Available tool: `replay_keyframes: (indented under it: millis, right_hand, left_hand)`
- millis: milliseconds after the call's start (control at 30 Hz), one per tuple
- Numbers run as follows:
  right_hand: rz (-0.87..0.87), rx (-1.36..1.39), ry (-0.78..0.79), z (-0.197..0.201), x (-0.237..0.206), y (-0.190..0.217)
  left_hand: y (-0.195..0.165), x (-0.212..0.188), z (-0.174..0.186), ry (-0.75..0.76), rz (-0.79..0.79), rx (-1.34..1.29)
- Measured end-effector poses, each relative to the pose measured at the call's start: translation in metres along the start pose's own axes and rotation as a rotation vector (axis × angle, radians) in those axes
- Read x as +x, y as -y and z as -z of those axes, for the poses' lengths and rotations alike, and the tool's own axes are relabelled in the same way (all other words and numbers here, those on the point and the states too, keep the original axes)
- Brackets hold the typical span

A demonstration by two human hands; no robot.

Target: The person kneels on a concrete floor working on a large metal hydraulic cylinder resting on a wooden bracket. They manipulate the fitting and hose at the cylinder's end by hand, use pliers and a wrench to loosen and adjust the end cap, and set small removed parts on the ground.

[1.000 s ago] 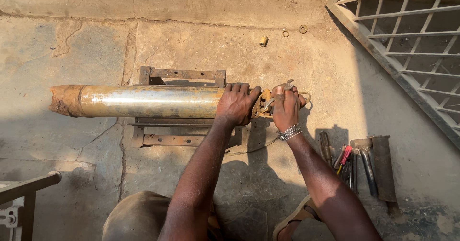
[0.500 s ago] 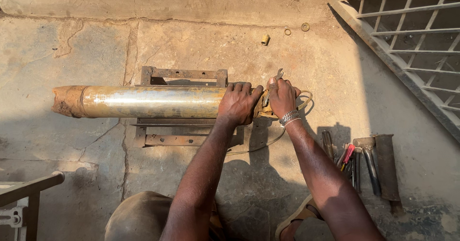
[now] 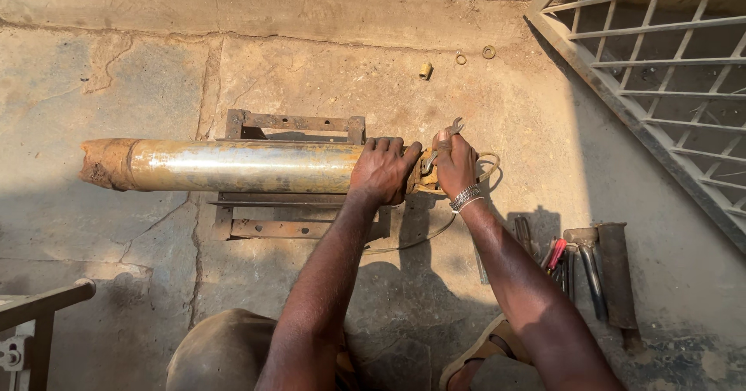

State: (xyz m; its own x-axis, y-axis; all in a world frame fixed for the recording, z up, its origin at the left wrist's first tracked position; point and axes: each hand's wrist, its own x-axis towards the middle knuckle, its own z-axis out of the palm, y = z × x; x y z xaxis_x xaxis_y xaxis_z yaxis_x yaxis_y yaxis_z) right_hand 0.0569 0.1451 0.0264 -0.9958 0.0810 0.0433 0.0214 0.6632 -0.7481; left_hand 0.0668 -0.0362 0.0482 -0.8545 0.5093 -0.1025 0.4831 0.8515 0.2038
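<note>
Here, in the middle of the frame, a long metal pipe [image 3: 233, 165] lies level across a rusty steel frame [image 3: 295, 123] on the concrete floor [image 3: 311, 64]. Its rusty end points to the left of the frame, and its other end is at centre right, under the hands.

The left hand [image 3: 382, 169] is laid over the top of the pipe near that end, with the fingers curled around it, so this grip is pressed together on the pipe. The right hand [image 3: 454, 165] is just beside it and pinches a small wrench [image 3: 441, 144], whose open head stands up above the fingers. Compared with a second ago, the right hand has moved upward and a little to the left, and the wrench now stands steeper against the pipe end; the left hand has stayed in its place. I judge that the wrench is being turned on a fitting at the pipe end, but the fitting itself is hidden by the hands.

A thin wire [image 3: 489, 165] loops beside the right hand. At the lower right lie some tools [image 3: 579, 267]. Small rings [image 3: 489, 52] lie near the metal gate [image 3: 668, 88] at the upper right.
</note>
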Motion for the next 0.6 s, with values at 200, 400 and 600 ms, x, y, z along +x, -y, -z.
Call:
replay_keyframes:
  millis: [200, 400, 600]
  right_hand:
    - [0.622, -0.272, -0.171, 0.012, -0.058, -0.01]
    - [-0.041, -0.061, 0.007, 0.0, 0.003, -0.004]
    - [0.656, -0.303, -0.208, 0.012, -0.057, -0.006]
  left_hand:
    - [0.002, 0.003, -0.008, -0.012, -0.005, 0.005]
    - [0.002, 0.004, -0.009, -0.012, 0.003, 0.036]
    - [0.002, 0.002, -0.006, -0.077, -0.001, 0.025]
